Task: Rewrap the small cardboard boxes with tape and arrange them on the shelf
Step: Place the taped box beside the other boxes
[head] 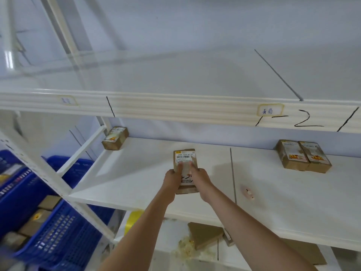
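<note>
Shelf [136, 184] fills the view, white, its middle board marked off by a dark line [232, 173]. Crates [64, 237], two of them, blue, sit low at my left with more boxes inside; how many I cannot tell. Boxes on the middle board number four: one [115, 138] at the back left corner, a pair [303, 157] touching side by side at the back right, and the box [185, 169] I hold.

That box lies flat on the board, left of the line, label up, long axis running away from me toward the back wall. My left hand [172, 178] grips its left side and my right hand [199, 178] its right, fingers curled over the top onto the label, thumbs hidden. Both hands are at its near half, about equally close, so I judge the coming move to be a straight push back along that axis, or a plain release.

One small pinkish thing [248, 192] lies just right of the line; I cannot tell what it is.
</note>
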The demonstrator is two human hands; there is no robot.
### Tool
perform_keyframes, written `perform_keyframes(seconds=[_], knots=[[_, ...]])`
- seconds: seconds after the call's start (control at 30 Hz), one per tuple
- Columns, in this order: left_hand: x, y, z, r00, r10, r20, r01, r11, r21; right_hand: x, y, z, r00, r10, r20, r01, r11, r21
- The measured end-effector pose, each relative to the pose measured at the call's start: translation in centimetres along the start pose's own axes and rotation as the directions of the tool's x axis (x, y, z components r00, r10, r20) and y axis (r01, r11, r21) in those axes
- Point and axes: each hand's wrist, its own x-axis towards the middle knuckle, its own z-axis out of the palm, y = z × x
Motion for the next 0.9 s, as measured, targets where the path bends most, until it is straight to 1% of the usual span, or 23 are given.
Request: perform_keyframes(seconds=[0.07, 0.1, 0.2, 0.27, 0.3, 0.37, 0.43, 0.47, 0.53, 0.57, 0.6, 0.63, 0.67, 0.73, 0.77, 0.83, 0.87, 0.9], knots=[[0.3, 0.1, -1.8, 0.999, -0.022, 0.045, 0.026, 0.996, -0.090, 0.5, 0.0, 1.6, 0.998, 0.041, 0.041, -0.043, 0.998, 0.048], [0.5, 0.2, -2.8, 0.998, -0.022, 0.056, 0.027, 0.995, -0.095, 1.8, 0.5, 2.3, 0.998, 0.048, 0.044, -0.050, 0.997, 0.052], [1.8, 0.0, -6.0, 0.997, -0.009, 0.074, 0.010, 1.000, -0.022, 7.5, 3.1, 4.6, 0.999, 0.022, 0.048, -0.024, 0.998, 0.056], [2.6, 0.4, -8.3, 0.996, 0.021, 0.089, -0.019, 0.999, -0.032, 6.5, 1.3, 6.9, 0.999, 0.023, 0.040, -0.026, 0.996, 0.086], [2.7, 0.8, -9.7, 0.995, 0.034, 0.098, -0.028, 0.998, -0.060, 5.4, 0.2, 8.4, 0.999, 0.025, 0.031, -0.028, 0.997, 0.073], [3.4, 1.1, -12.8, 0.994, 0.067, 0.084, -0.058, 0.993, -0.101, 2.8, -1.9, 11.4, 0.999, 0.016, 0.045, -0.014, 0.998, -0.053], [5.1, 0.7, -15.9, 0.996, 0.084, 0.044, -0.082, 0.995, -0.053, 1.2, -3.3, 14.7, 0.995, -0.004, 0.096, 0.025, 0.975, -0.221], [5.7, 0.5, -17.4, 0.996, 0.080, 0.040, -0.079, 0.997, -0.024, 1.1, -3.3, 16.0, 0.991, -0.029, 0.128, 0.064, 0.959, -0.275], [7.3, -0.4, -20.2, 0.993, 0.065, 0.093, -0.068, 0.997, 0.029, 1.6, -3.2, 18.6, 0.987, -0.057, 0.149, 0.107, 0.928, -0.357], [8.0, -0.8, -21.6, 0.988, 0.061, 0.143, -0.071, 0.995, 0.065, 2.1, -3.1, 19.7, 0.988, -0.059, 0.141, 0.104, 0.935, -0.338], [8.6, -1.4, -22.8, 0.982, 0.050, 0.184, -0.075, 0.989, 0.127, 2.6, -3.0, 21.0, 0.992, -0.029, 0.120, 0.062, 0.957, -0.284], [9.0, -1.7, -24.0, 0.975, 0.058, 0.213, -0.098, 0.978, 0.183, 3.1, -2.8, 21.9, 0.994, -0.012, 0.113, 0.044, 0.959, -0.281], [9.4, -2.0, -24.9, 0.971, 0.068, 0.228, -0.125, 0.961, 0.246, 3.3, -2.6, 22.8, 0.995, -0.011, 0.104, 0.045, 0.942, -0.332], [9.6, -2.2, -26.5, 0.959, 0.114, 0.260, -0.205, 0.913, 0.353, 3.7, -1.8, 24.3, 0.995, -0.062, 0.079, 0.093, 0.864, -0.495], [10.1, -2.5, -27.2, 0.954, 0.134, 0.268, -0.233, 0.894, 0.383, 3.7, -1.5, 24.9, 0.995, -0.077, 0.066, 0.100, 0.855, -0.509], [11.2, -3.2, -28.2, 0.951, 0.126, 0.283, -0.231, 0.897, 0.377, 4.6, -0.7, 26.2, 0.990, -0.127, 0.067, 0.142, 0.812, -0.565], [11.7, -3.7, -28.8, 0.957, 0.107, 0.271, -0.205, 0.908, 0.365, 6.1, 0.2, 26.6, 0.990, -0.133, 0.051, 0.137, 0.784, -0.606], [12.1, -4.1, -29.2, 0.962, 0.114, 0.248, -0.201, 0.912, 0.357, 9.0, 2.2, 26.7, 0.990, -0.128, 0.066, 0.140, 0.755, -0.641]])
